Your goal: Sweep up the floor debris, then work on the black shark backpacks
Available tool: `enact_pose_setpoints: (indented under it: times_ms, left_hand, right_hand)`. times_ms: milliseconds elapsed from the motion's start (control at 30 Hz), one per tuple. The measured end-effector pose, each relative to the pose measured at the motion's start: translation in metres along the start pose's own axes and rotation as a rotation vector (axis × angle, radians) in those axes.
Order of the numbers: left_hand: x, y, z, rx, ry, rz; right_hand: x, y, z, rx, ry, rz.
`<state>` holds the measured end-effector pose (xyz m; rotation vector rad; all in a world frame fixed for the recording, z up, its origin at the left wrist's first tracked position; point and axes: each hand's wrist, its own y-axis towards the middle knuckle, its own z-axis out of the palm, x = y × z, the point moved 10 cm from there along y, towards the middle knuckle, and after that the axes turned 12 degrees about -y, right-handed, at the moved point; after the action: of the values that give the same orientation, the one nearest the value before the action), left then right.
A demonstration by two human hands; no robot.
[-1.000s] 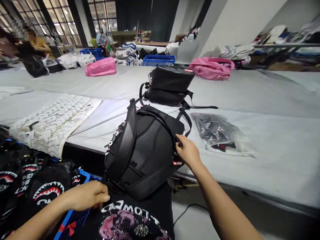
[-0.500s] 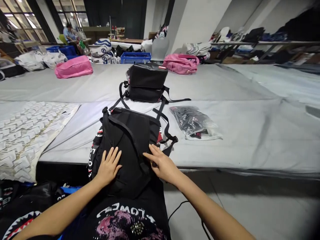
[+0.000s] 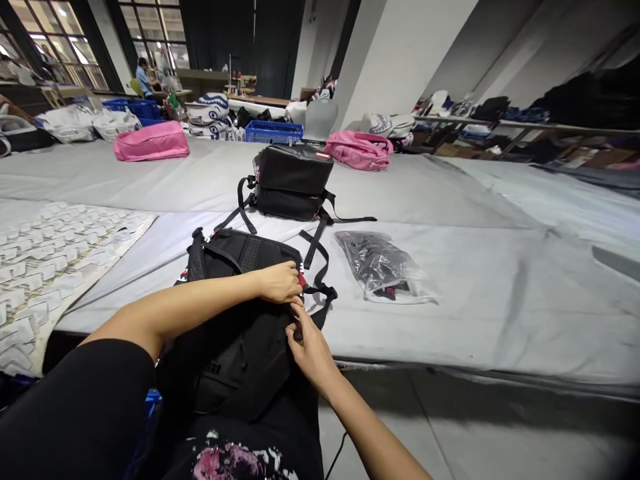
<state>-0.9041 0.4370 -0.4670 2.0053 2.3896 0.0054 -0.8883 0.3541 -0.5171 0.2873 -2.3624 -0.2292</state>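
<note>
Lying over the near edge of the table [image 3: 450, 327], a black backpack [image 3: 245, 340] is pinched at its right side by the left hand [image 3: 281, 282], its body beneath that grip. By the narrow grip of the right hand [image 3: 314, 350], just beside, a small dark object [image 3: 299, 336] is held. Beyond, a boxy backpack [image 3: 293, 177] is seen.

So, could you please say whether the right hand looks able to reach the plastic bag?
Probably yes: only a black strap shows between the right hand and plastic bag, though that hand is occupied at the backpack.
</note>
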Motion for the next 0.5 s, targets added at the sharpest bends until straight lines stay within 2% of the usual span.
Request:
enact_pose_setpoints:
  times_ms: [67,133,267,400,500]
  left_hand:
    - [0.005,-0.006,0.001,0.019,0.029,0.029]
    - [0.01,-0.016,-0.006,0.02,0.066,0.017]
    - [0.015,-0.033,-0.04,-0.029,0.152,-0.096]
    - [-0.019,-0.041,-0.072,-0.007,0.171,-0.235]
    - [-0.038,-0.038,-0.076,0.065,0.179,-0.326]
  right_hand:
    - [-0.005,0.008,0.006,-0.012,0.038,0.041]
    - [-0.006,0.021,0.012,-0.03,0.043,0.08]
    - [0.007,0.041,0.004,-0.117,0.022,0.066]
    - [0.034,0.033,-0.025,-0.186,-0.12,-0.127]
    - [0.035,0.048,-0.029,-0.187,-0.24,-0.23]
